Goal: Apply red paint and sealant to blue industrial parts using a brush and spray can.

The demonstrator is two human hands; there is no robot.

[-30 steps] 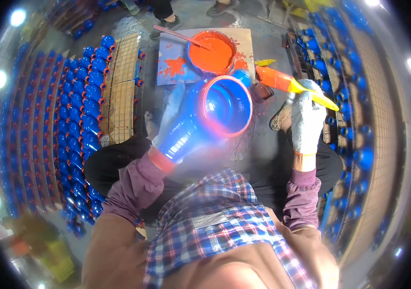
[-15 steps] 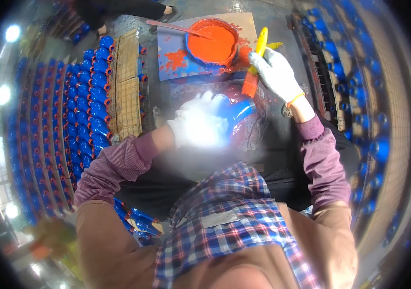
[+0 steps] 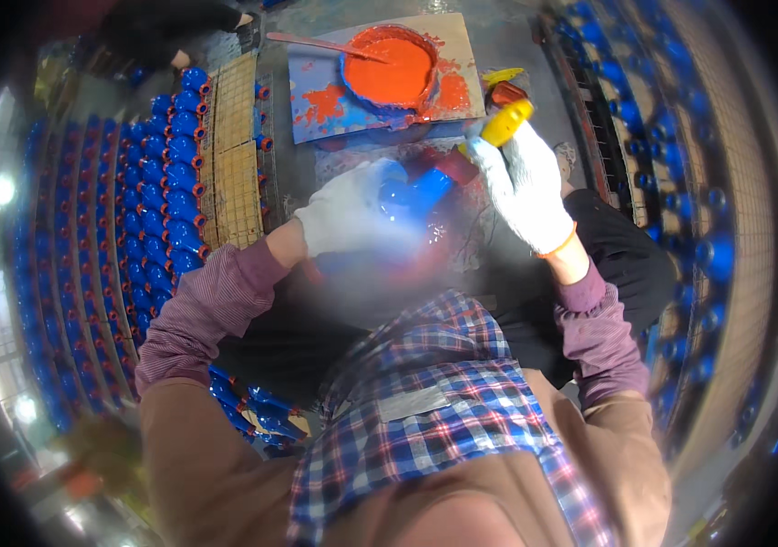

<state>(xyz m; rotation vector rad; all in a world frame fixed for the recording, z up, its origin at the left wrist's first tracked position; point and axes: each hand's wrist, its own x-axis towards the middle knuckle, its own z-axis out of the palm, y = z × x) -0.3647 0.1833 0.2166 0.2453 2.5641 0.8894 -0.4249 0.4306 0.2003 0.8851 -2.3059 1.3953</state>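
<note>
Blue pieces are lining both sides; the left hand is clasping a vessel before the lap, the right hand pinching a brush near its mouth; light strokes should be keeping edges neat.

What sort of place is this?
Probably a painting area in a factory or workshop: rows of similar blue parts line both sides, there is orange-red paint ahead, and the gloved right hand holds a yellow-handled brush.

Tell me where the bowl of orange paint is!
In the head view, the bowl is top centre, on a paint-splattered board, beyond the gloved left hand.
</note>
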